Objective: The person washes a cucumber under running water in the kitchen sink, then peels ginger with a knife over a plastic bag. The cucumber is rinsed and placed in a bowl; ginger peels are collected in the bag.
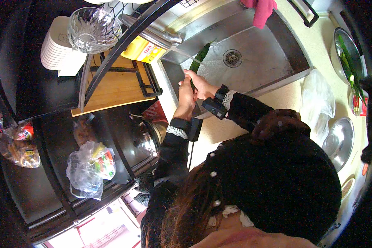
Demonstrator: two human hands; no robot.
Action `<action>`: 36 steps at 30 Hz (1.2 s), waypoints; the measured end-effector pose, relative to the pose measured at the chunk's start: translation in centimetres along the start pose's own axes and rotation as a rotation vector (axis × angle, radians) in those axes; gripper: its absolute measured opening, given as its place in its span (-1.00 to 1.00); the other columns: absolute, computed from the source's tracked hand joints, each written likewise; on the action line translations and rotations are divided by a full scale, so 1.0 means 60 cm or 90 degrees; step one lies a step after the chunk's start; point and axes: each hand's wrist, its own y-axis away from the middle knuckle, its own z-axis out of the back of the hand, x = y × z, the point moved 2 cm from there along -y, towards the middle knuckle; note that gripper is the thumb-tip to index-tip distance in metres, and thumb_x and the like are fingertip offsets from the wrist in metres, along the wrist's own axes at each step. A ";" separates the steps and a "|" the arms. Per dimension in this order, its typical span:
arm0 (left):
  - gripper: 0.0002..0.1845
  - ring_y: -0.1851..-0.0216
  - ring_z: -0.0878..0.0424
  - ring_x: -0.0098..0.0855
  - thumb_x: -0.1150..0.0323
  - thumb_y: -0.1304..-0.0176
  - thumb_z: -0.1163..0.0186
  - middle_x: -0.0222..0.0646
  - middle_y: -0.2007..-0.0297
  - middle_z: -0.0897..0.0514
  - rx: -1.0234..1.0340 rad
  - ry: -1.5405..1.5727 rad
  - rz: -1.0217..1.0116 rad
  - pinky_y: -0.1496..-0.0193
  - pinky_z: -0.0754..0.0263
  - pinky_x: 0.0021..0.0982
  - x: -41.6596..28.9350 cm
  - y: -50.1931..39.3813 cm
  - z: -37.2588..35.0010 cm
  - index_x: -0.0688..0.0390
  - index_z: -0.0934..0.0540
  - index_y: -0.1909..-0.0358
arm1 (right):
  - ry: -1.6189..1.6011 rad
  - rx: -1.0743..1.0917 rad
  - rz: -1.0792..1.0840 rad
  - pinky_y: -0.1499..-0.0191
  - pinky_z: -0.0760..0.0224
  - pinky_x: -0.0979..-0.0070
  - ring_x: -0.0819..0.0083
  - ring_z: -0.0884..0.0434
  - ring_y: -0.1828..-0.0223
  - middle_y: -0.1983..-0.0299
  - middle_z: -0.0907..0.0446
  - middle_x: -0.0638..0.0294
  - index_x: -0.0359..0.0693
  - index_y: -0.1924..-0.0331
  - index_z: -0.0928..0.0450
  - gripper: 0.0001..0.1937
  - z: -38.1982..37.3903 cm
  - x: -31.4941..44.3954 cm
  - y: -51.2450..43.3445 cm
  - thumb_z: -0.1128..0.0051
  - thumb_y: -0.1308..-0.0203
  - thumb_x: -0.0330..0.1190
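Observation:
A long dark green cucumber point(201, 57) is held over the left side of a stainless steel sink point(257, 46). My left hand point(187, 93) and my right hand point(201, 84) are both closed around its near end, close together and partly covering each other. The far part of the cucumber points away from me. Water runs from the metal faucet point(173, 38) in a thin stream that reaches the cucumber and the sink floor. The drain point(232, 58) lies to the right of the cucumber.
A yellow bottle point(144, 51) stands behind the faucet's left side. Left are a wooden board point(111, 90), a glass bowl point(94, 29) and stacked white containers point(54, 43). Right are a plastic bag point(317, 96), a metal bowl point(339, 142) and green onions point(347, 65). A pink cloth point(262, 12) hangs over the sink's edge.

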 end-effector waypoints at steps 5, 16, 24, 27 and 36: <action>-0.60 0.80 -0.17 -0.61 -0.07 -0.38 0.12 -0.53 0.69 -0.34 0.042 -0.049 -0.041 0.77 0.04 -0.53 0.011 0.023 0.003 0.03 -0.50 0.25 | -0.070 -0.017 0.114 0.46 -0.44 0.24 0.29 -0.50 0.30 0.17 -0.45 0.13 -0.36 0.09 -0.44 -0.45 0.021 0.033 -0.069 -0.14 -0.17 0.04; -0.54 0.79 -0.17 -0.62 -0.10 -0.37 0.07 -0.47 0.67 -0.39 0.171 0.177 0.106 0.75 -0.05 -0.62 0.000 0.100 0.040 0.14 -0.46 0.30 | -0.208 -0.019 0.386 0.57 -0.32 0.42 0.39 -0.41 0.68 0.66 -0.38 0.27 -0.26 0.53 -0.41 -0.60 0.049 0.134 -0.089 -0.06 -0.29 -0.10; -0.70 0.77 -0.19 -0.60 0.05 -0.39 0.07 -0.46 0.58 -0.41 0.034 -0.027 -0.104 0.76 -0.06 -0.59 0.012 0.077 0.007 0.08 -0.39 0.27 | -0.183 -0.088 0.319 0.53 -0.37 0.43 0.39 -0.45 0.62 0.59 -0.43 0.27 -0.23 0.43 -0.45 -0.66 0.058 0.108 -0.073 -0.22 -0.14 -0.11; -0.70 0.78 -0.15 -0.62 0.01 -0.40 0.11 -0.48 0.61 -0.40 0.081 0.051 -0.038 0.77 0.00 -0.59 0.002 0.058 -0.003 0.03 -0.39 0.28 | -0.261 0.075 0.177 0.47 -0.46 0.42 0.38 -0.50 0.51 0.43 -0.49 0.22 -0.17 0.34 -0.43 -0.68 0.031 0.067 -0.048 -0.20 -0.15 -0.09; -0.51 0.69 -0.42 -0.32 -0.06 -0.36 0.13 -0.29 0.72 -0.46 0.027 -0.280 -0.286 0.61 -0.27 -0.29 -0.025 -0.033 0.022 0.14 -0.54 0.05 | -0.069 0.003 0.179 0.36 -0.40 0.41 0.39 -0.49 0.51 0.48 -0.49 0.26 -0.16 0.31 -0.42 -0.63 -0.010 0.028 0.012 -0.11 -0.20 0.00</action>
